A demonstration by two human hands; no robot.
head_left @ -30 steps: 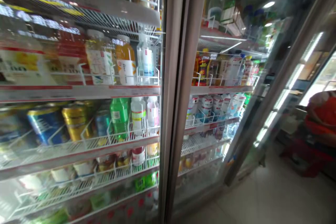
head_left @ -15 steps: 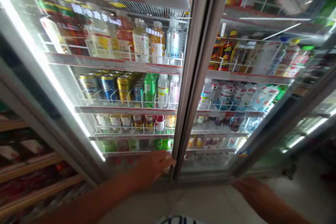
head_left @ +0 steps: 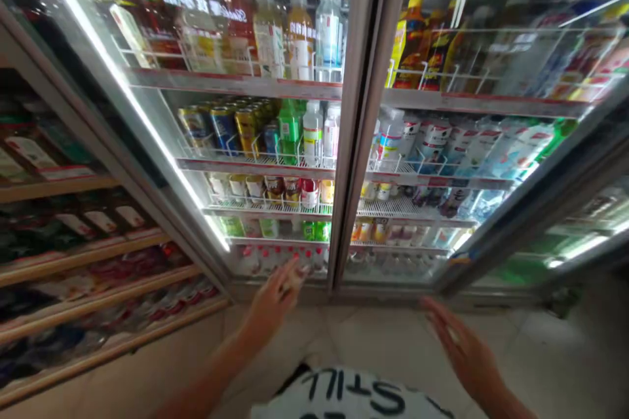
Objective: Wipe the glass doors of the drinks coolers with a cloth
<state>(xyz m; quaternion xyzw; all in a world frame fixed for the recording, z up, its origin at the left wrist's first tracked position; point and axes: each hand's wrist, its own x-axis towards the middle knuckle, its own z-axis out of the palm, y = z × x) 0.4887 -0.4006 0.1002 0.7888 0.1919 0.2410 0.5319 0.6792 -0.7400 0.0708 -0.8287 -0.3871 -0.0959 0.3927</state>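
Two bare hands reach toward a drinks fridge point(head_left: 354, 144) with glass doors. The left hand point(head_left: 275, 294) stretches low, fingers extended and holding nothing, its tips at the bottom of the left door point(head_left: 236, 144) near the centre post; whether they touch the glass is hard to tell. The right hand point(head_left: 462, 347) hovers open over the floor point(head_left: 388, 340), fingers spread, apart from the right door point(head_left: 472, 144). Bottles point(head_left: 314, 33) and cans point(head_left: 226, 131) fill the shelves, labels blurred by reflections. Wooden shelves point(head_left: 73, 262) on the left are dim and smeared.
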